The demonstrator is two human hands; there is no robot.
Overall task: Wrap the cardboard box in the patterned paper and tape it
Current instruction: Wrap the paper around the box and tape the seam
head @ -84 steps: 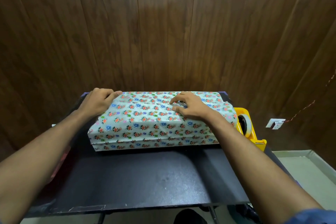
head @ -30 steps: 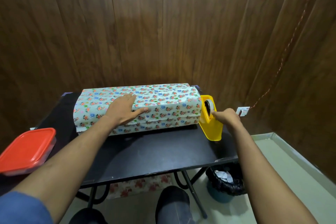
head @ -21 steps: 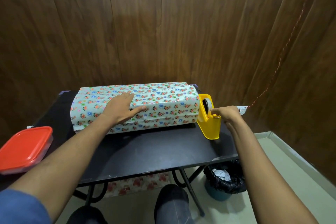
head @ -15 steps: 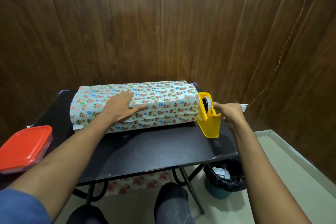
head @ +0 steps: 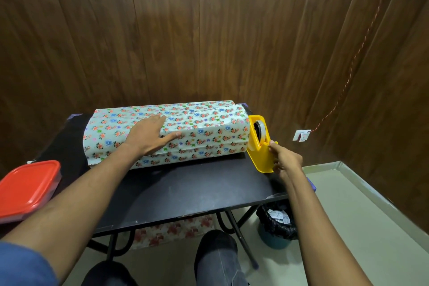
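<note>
A long box covered in floral patterned paper lies across the back of the black table. My left hand rests flat on its top front edge, fingers spread, pressing the paper down. A yellow tape dispenser with a roll of tape stands against the box's right end. My right hand is at the dispenser's near side, its fingers pinched at the cutter where the tape end sits. The tape strip itself is too thin to make out.
A red-lidded container sits at the table's left front. Under the right edge stands a bin with a black bag. More floral paper lies below the table. A wood-panelled wall is close behind; my knees are at the bottom.
My right hand left the top of the box and went to the dispenser, then slid down from the roll to the cutter. My left hand moved to the middle of the box and stays there.
</note>
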